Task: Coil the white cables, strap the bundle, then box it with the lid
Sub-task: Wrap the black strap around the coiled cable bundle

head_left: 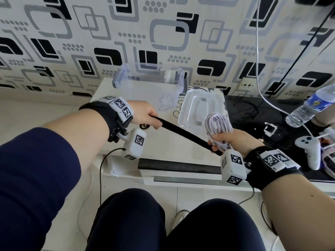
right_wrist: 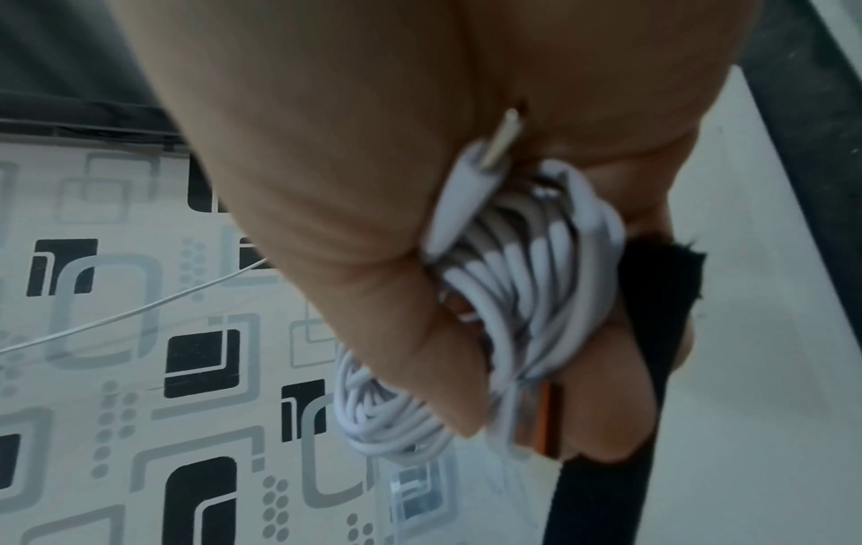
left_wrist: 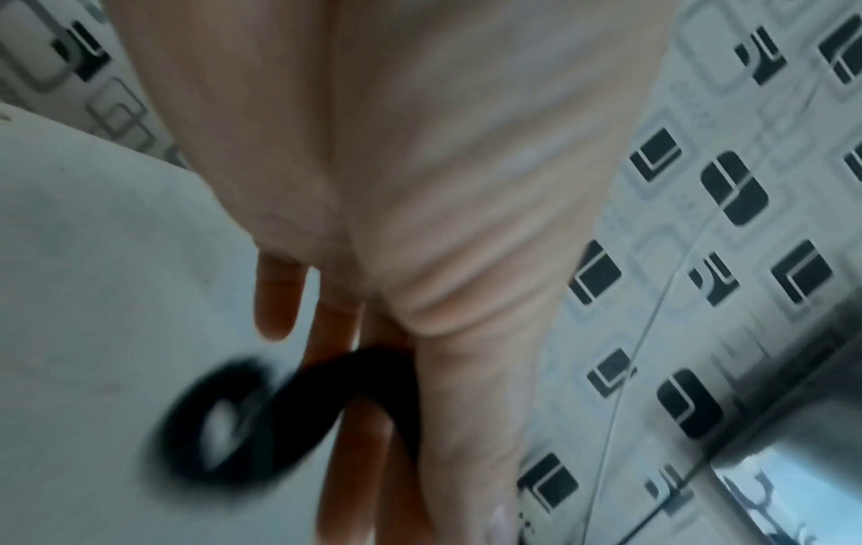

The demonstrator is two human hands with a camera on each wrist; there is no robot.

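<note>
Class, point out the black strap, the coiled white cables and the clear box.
black strap [head_left: 181, 132]: head view, middle of the taut span between the hands.
coiled white cables [head_left: 218, 125]: head view, top loops above the right hand.
clear box [head_left: 126, 77]: head view, its left wall.

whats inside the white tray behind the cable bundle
The white tray shows moulded recesses, with a small white piece in the middle one. The cable bundle in the right hand hides its near right corner.

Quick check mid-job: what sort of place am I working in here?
Most likely a home living room, not a workshop. The patterned wallpaper, a low white cabinet like a TV stand on a tiled floor, and a white game controller beside a water bottle all point to a domestic setting.
</note>
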